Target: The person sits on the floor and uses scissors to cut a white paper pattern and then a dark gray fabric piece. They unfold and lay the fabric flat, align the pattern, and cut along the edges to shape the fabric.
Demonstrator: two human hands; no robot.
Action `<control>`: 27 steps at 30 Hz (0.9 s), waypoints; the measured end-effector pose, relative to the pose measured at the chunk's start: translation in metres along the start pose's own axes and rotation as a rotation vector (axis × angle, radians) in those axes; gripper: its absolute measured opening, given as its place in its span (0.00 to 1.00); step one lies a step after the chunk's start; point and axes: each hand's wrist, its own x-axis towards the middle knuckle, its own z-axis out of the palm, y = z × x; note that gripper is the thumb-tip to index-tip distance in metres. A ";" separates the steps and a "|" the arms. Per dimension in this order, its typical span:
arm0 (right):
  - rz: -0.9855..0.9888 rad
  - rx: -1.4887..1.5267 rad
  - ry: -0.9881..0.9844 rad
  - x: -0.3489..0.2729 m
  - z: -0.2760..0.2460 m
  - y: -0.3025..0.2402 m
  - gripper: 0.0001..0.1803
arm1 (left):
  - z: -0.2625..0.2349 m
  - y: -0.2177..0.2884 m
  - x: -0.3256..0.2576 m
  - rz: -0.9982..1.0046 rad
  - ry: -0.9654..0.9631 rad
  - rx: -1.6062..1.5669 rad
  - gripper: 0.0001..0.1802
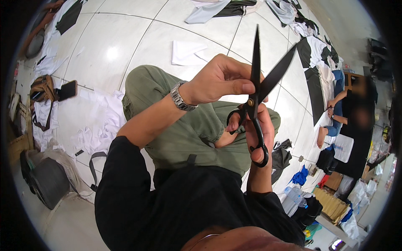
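You are holding a large pair of black metal tailor's scissors (255,96) up in front of your chest, blades pointing away from you and standing partly open in a narrow V. Your right hand (258,134) is gripping the black loop handles from below, fingers curled through and around them, closed firmly on the tool. Your left hand (220,79), with a silver metal wristwatch (181,97) on its wrist, is reaching across and pinching the scissors just above the brass-coloured pivot screw, thumb and fingertips pressing on the flat of the blades.

These shears are looking heavy and rigid, all steel, with long sharp edges and pointed tips. The handles are the safe place to be holding them; at the pivot, you are keeping your fingers on the flats and off the cutting edges, which seems wise, since the blades could close on a fingertip.

Below the scissors your olive green trousers (180,125) are showing, as you are sitting on a pale tiled floor (109,50) strewn with white fabric pieces (186,52). To your right another person (356,121) is sitting among black and white cloth.
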 end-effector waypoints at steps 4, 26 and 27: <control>0.061 0.047 0.026 -0.003 0.008 0.006 0.60 | 0.000 0.008 -0.005 -0.021 0.037 -0.035 0.17; 0.070 0.052 0.072 -0.003 0.017 0.018 0.52 | -0.015 0.018 -0.008 0.073 -0.038 0.000 0.12; 0.064 0.040 0.054 -0.002 0.016 0.018 0.51 | -0.014 0.017 -0.008 0.074 -0.036 -0.005 0.12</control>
